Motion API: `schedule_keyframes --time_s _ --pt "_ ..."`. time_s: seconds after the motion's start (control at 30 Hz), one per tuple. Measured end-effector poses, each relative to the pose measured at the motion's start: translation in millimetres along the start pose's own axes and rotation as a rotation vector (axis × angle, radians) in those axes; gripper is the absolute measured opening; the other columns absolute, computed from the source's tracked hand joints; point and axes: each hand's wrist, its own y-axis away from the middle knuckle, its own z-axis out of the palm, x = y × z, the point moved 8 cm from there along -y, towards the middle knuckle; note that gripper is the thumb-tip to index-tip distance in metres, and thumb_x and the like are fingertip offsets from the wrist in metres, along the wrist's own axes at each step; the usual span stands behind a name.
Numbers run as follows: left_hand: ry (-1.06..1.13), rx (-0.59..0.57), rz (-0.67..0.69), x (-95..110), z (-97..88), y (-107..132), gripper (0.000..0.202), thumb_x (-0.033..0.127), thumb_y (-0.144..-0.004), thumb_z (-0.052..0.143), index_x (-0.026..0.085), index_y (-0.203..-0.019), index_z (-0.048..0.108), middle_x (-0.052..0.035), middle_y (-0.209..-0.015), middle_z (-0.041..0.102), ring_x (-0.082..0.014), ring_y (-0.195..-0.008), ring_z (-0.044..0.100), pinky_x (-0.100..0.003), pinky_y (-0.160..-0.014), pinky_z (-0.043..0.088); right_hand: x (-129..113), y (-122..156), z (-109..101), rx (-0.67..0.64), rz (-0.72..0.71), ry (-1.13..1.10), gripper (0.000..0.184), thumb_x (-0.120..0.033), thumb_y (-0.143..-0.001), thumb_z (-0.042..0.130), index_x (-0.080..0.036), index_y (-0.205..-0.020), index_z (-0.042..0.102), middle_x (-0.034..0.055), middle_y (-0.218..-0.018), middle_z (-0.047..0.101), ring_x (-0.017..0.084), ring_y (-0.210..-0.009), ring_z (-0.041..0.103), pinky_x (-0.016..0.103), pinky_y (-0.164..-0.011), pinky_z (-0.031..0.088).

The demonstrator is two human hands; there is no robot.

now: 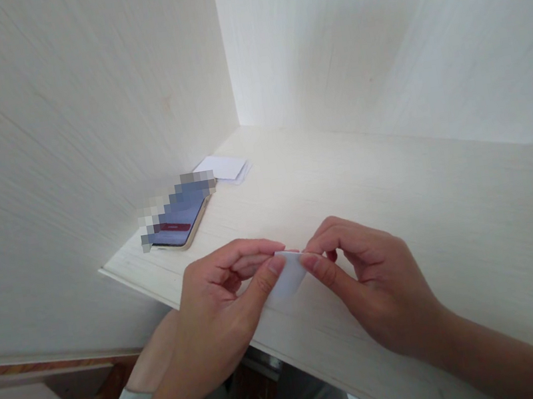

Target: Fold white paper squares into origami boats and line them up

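Note:
A small piece of white paper point(286, 277) is held up over the front part of the desk, between both hands. My left hand point(232, 299) pinches its upper left corner between thumb and fingers. At the upper right corner, my right hand point(367, 278) grips it the same way, thumb toward me. The paper hangs down from the two pinches, slightly curved, and its lower part blends into the pale desk. Whether it is one layer or folded, I cannot tell.
The white desk point(457, 250) meets walls at the left and back. A phone point(181, 216) lies by the left wall, screen up and partly blurred out. Behind it rests a small stack of white paper sheets point(223, 167). My legs are below the desk's front edge.

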Motion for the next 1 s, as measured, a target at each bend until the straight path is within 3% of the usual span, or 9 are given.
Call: schedule_keyframes --time_s 0.13,0.33,0.47,0.73,1.0 --pt "-0.005 -0.002 -0.039 -0.8 0.8 0.0 0.006 0.026 -0.084 0.08 0.021 -0.088 0.08 -0.0012 -0.072 0.079 -0.0136 -0.062 0.074 -0.016 -0.052 0.056 -3.3 -1.3 -0.7 0.004 -0.032 0.029 0.017 -0.019 -0.093 0.065 -0.019 -0.077 0.069 0.0008 -0.071 0.066 0.014 -0.065 0.06 0.029 -0.061 0.045" --pt "0.006 -0.033 -0.117 -7.7 4.4 -0.9 0.017 0.035 -0.086 0.077 0.019 -0.091 0.078 -0.0031 -0.075 0.079 -0.0159 -0.063 0.072 -0.021 -0.053 0.054 -7.9 -0.7 -0.9 -0.002 -0.072 0.055 0.016 -0.017 -0.093 0.065 -0.019 -0.077 0.068 0.0005 -0.072 0.066 0.013 -0.066 0.06 0.028 -0.062 0.047" --pt "-0.062 -0.075 -0.059 -4.6 8.1 -0.5 0.014 0.033 -0.091 0.073 0.02 -0.086 0.077 -0.0011 -0.079 0.077 -0.0142 -0.071 0.069 -0.021 -0.062 0.053 -8.5 0.0 0.7 -0.016 -0.086 0.074 0.017 -0.016 -0.093 0.065 -0.018 -0.076 0.068 0.0003 -0.071 0.065 0.013 -0.066 0.06 0.027 -0.061 0.046" --pt "0.001 -0.029 0.108 14.7 8.0 4.9 0.011 0.022 -0.094 0.068 0.02 -0.084 0.072 -0.0026 -0.09 0.072 -0.0162 -0.086 0.065 -0.026 -0.079 0.052 -12.2 1.5 4.7 -0.021 -0.102 0.0 0.011 -0.018 -0.094 0.066 -0.02 -0.083 0.068 0.0008 -0.078 0.069 0.014 -0.072 0.064 0.028 -0.066 0.05" --pt "-0.062 -0.024 0.13 19.0 9.4 8.9 0.014 0.027 -0.097 0.065 0.019 -0.085 0.069 -0.0022 -0.088 0.07 -0.0158 -0.084 0.064 -0.027 -0.077 0.05 -21.7 3.6 1.2 0.01 -0.165 0.036 0.012 -0.013 -0.093 0.066 -0.02 -0.084 0.069 0.001 -0.081 0.072 0.013 -0.073 0.066 0.027 -0.066 0.051"
